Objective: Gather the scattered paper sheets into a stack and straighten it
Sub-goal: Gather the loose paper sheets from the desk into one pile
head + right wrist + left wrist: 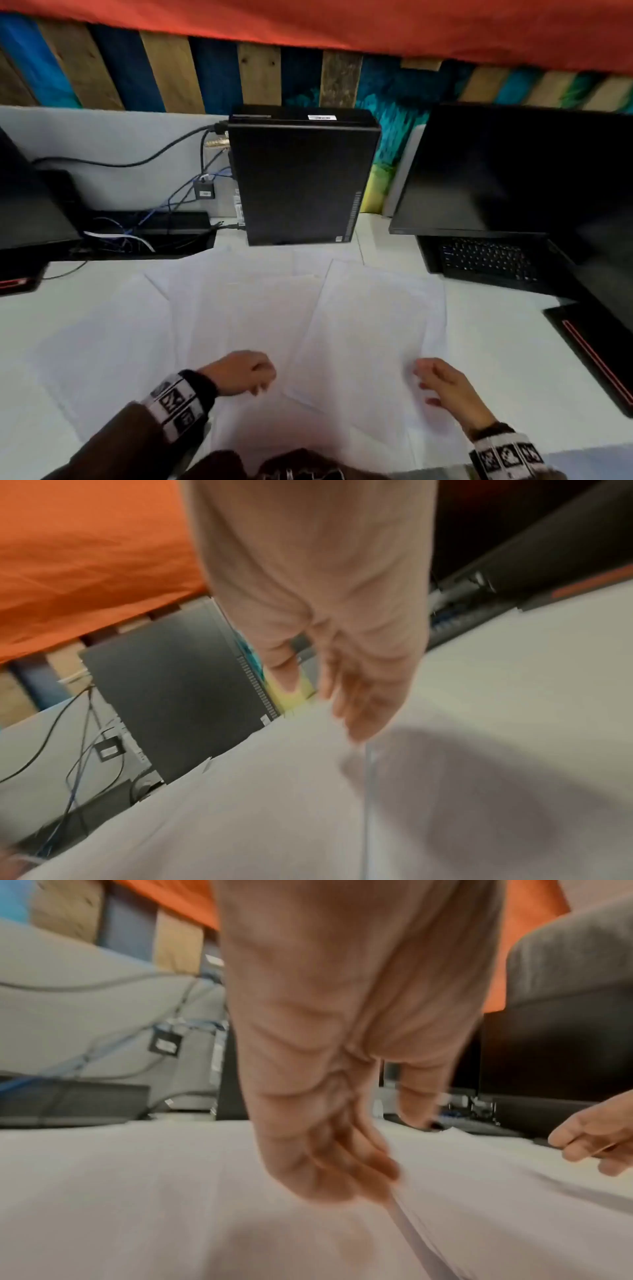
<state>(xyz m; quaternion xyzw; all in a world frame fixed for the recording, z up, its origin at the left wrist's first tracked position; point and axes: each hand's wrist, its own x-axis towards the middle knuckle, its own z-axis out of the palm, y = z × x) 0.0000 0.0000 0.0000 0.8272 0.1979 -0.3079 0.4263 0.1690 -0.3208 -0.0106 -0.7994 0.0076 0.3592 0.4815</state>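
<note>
Several white paper sheets [239, 308] lie spread and overlapping on the white desk [496, 342]. The top sheet [370, 325] lies tilted at the right of the spread. My left hand [260, 380] is at that sheet's near left corner. In the left wrist view its loosely curled fingers [373, 1169] touch the sheet's slightly raised edge [411, 1240], with the thumb apart. My right hand [428, 383] hovers over the sheet's near right edge. In the blurred right wrist view the right hand [322, 707] has relaxed fingers that hold nothing.
A black computer tower [301, 181] stands just behind the sheets. Cables [144, 219] and a dark monitor [20, 198] are at the back left. Another monitor [513, 164], a keyboard [486, 260] and a black mat with a red line [596, 353] are at the right.
</note>
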